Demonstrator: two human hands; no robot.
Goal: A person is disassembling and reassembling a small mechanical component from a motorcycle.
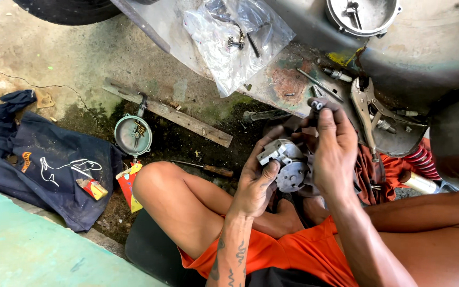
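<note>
My left hand (256,183) grips the round grey metal carburettor body (288,165) over my lap, while my right hand (333,149) pinches a small dark metal fitting (317,105) just above it. I judge I'm mid-fitting; seating it calls for careful alignment. Silver locking pliers (367,109) and a clear plastic bag of parts (235,37) lie near.

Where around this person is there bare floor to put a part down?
Bare concrete lies above the wooden plank, left of the plastic bag. Crowded: the rusty ledge by the locking pliers, where the right hand and left hand work the metal part.
</note>
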